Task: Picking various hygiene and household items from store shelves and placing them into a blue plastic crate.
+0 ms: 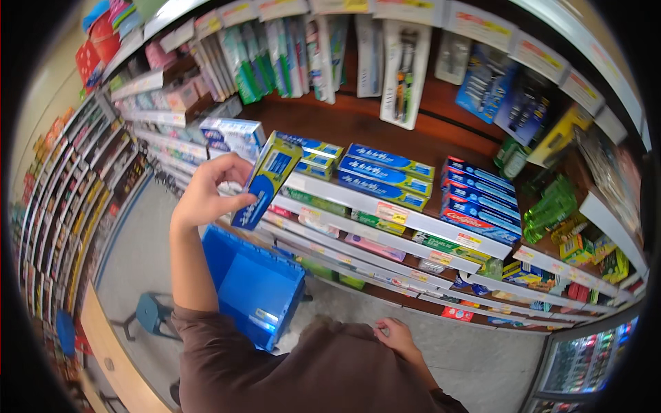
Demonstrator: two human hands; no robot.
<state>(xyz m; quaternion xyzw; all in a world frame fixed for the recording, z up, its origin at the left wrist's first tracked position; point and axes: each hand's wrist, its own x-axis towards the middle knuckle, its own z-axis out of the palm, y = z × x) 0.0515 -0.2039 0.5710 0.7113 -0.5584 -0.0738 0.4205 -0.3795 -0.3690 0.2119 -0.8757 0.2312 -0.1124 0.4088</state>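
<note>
My left hand (212, 191) is closed on a long toothpaste box (274, 169), blue and yellow-green, pinched between thumb and fingers. The box is tilted up in front of the shelf edge. Just beyond it, a short stack of matching boxes (318, 160) lies on the shelf, partly hidden by the held one. A larger row of the same blue and yellow-green boxes (385, 175) lies to its right. Low by my torso hangs my right hand (394, 334), with loosely bent fingers and nothing visible in it.
A blue plastic crate (241, 275) stands below my left forearm. Dark blue and red toothpaste boxes (480, 199) lie farther right on the shelf. Packaged toothbrushes (405, 72) hang above. A stool (157, 315) and a wooden table edge (113, 344) are at left; a drinks cooler (585, 358) stands lower right.
</note>
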